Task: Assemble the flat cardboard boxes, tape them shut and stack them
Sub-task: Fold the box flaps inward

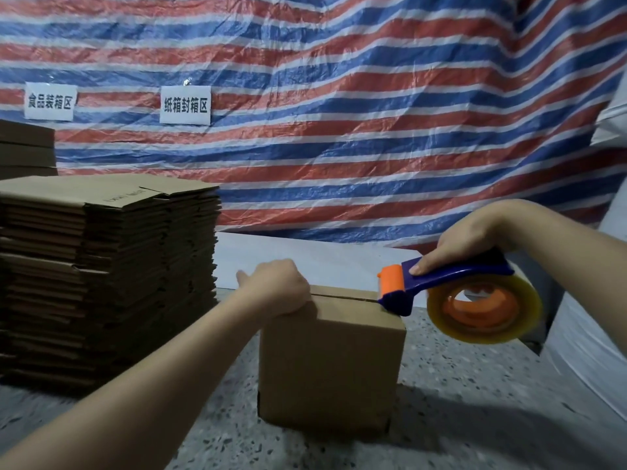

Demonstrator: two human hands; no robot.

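Observation:
An assembled cardboard box stands on the speckled floor in front of me, its top flaps folded down with a seam along the middle. My left hand presses on the box's top left edge, fingers curled over the far side. My right hand grips the blue handle of a tape dispenser with an orange roller and a clear tape roll. The dispenser's head touches the right end of the top seam. A tall stack of flat cardboard boxes stands to the left.
A red, white and blue striped tarp hangs behind, with two white paper signs on it. A white board lies behind the box. More cardboard sits at the far left. White material rises at the right.

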